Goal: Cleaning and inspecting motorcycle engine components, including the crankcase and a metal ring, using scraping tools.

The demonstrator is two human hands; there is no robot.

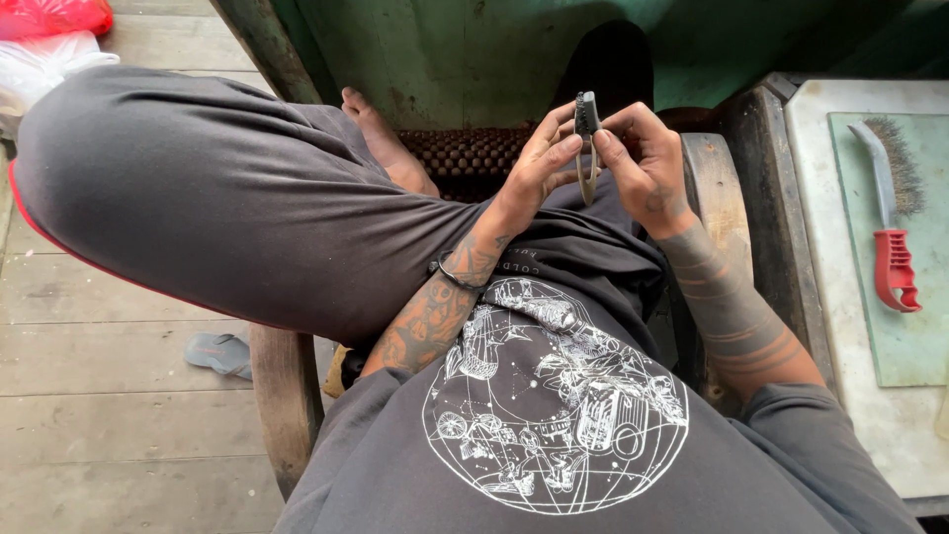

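I sit on a wooden chair [287,396] with one leg crossed over my lap. Both hands are raised in front of me around a small narrow tool [587,138] with a dark head and a thin pale metal body. My left hand [542,158] grips it from the left, thumb and fingers wrapped on its upper part. My right hand [643,158] pinches it from the right, with the thumb pressed near the dark head. My bare foot [381,138] rests just left of the hands.
A wire brush with a red handle [890,222] lies on a green board [905,326] atop a white table [820,247] at right. A grey sandal [219,352] lies on the plank floor. Red and white bags [44,40] sit top left. A green wall [445,49] is ahead.
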